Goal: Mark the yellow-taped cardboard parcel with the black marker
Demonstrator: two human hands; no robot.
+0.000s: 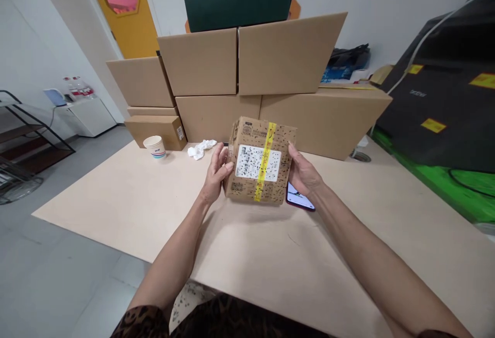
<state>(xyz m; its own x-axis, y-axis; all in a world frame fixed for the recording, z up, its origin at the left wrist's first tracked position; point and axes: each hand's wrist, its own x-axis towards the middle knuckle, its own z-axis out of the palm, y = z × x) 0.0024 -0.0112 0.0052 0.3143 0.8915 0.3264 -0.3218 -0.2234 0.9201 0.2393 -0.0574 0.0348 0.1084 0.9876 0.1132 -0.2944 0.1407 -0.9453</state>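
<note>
Between my two hands is a small brown cardboard box [247, 189], tilted so its labelled face turns toward me. A white label and a strip of yellow tape run across that face, and dark specks cover it. My left hand [216, 173] is closed on the box's left side, thumb at the front edge. On the opposite side, my right hand [304, 171] grips the right edge; its fingers are mostly hidden behind the box. A smartphone [300, 200] with a lit screen lies on the table, partly covered by the box and my right hand.
Large cardboard boxes [290, 54] are stacked along the table's [154, 214] far side, with a dark green box [240, 5] on top. A paper cup [155, 147] and crumpled tissue [201, 149] stand at the left. A black covered object [441, 85] is at the right.
</note>
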